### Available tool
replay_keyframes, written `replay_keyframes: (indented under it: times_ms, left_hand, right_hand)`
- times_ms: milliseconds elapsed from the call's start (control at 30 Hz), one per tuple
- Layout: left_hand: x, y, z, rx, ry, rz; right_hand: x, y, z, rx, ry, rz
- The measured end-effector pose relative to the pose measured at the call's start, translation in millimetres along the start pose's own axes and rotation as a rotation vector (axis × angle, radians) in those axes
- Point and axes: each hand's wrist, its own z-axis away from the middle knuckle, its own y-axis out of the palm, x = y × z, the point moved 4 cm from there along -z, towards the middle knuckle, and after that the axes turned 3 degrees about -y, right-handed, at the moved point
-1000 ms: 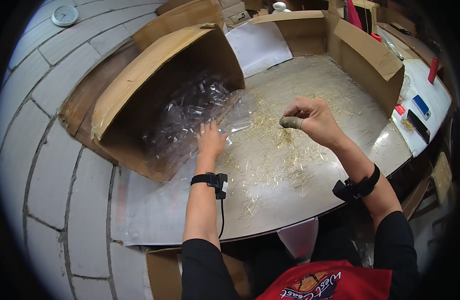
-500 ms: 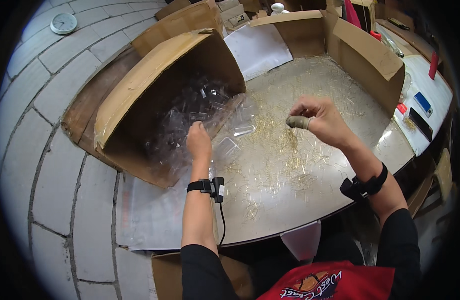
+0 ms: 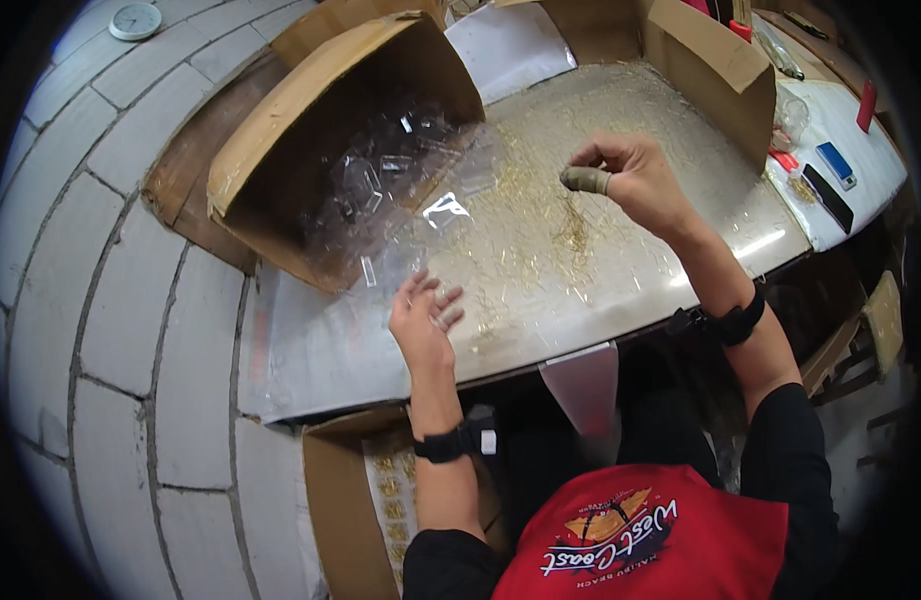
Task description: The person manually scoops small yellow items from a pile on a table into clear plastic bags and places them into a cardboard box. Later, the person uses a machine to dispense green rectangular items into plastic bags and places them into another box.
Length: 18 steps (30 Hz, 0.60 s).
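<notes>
My left hand (image 3: 427,318) is over the table's near edge, fingers apart and slightly bent, with nothing visible in it. Beyond it, small clear plastic boxes (image 3: 391,165) spill in a heap from a tipped cardboard box (image 3: 321,80). My right hand (image 3: 631,180) is raised over the table, thumb and fingertips pinched together; anything between them is too small to make out. A dull greenish cover wraps its thumb. Beneath it, many thin gold-coloured wire pieces (image 3: 573,235) lie scattered, densest in a small heap just below this hand.
Cardboard walls (image 3: 711,80) border the table's far and right sides. On a white-covered surface at the right lie a dark phone (image 3: 829,198), a blue-and-white box (image 3: 837,165) and a red cylinder (image 3: 867,105). Below the near left edge, an open carton (image 3: 331,500) holds packs of gold pieces.
My left hand has come back from the clear plastic heap toward the near edge, its fingers spreading. My right hand stays pinched over the wire pieces. The view has tilted downward, showing the lower carton.
</notes>
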Motion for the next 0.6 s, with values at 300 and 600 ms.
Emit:
replay_keyframes:
  times_ms: [300, 600]
  left_hand:
    - [145.1, -89.4, 177.1, 0.145, -0.546, 0.013]
    - [266.6, -62.9, 197.0, 0.367, -0.771, 0.003]
  right_hand:
    - [47.8, 8.8, 56.1, 0.156, -0.051, -0.152]
    - [-5.4, 56.4, 99.4, 0.225, 0.198, -0.174]
